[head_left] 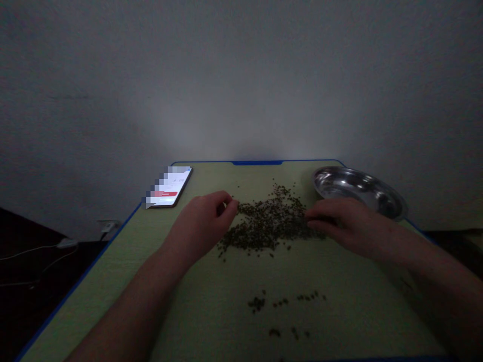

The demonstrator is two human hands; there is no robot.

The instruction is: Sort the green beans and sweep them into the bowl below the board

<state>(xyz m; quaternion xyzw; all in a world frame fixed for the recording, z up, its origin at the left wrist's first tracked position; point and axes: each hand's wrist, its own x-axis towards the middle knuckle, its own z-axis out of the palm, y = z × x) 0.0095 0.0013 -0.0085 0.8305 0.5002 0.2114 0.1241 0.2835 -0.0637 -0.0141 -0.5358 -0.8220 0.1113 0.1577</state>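
Observation:
A heap of small dark green beans [266,221] lies in the middle of a pale green table [211,311]. My left hand [204,221] rests at the heap's left edge, fingers curled with the tips pinched together; whether a bean is between them I cannot tell. My right hand [341,223] lies flat at the heap's right edge, fingertips touching the beans. A few loose beans [281,301] are scattered nearer to me.
A shiny metal bowl [358,188] stands at the table's back right, just behind my right hand. A lit phone [168,187] lies at the back left. The table has a blue rim. Cables [56,246] lie on the dark floor to the left. A grey wall is behind.

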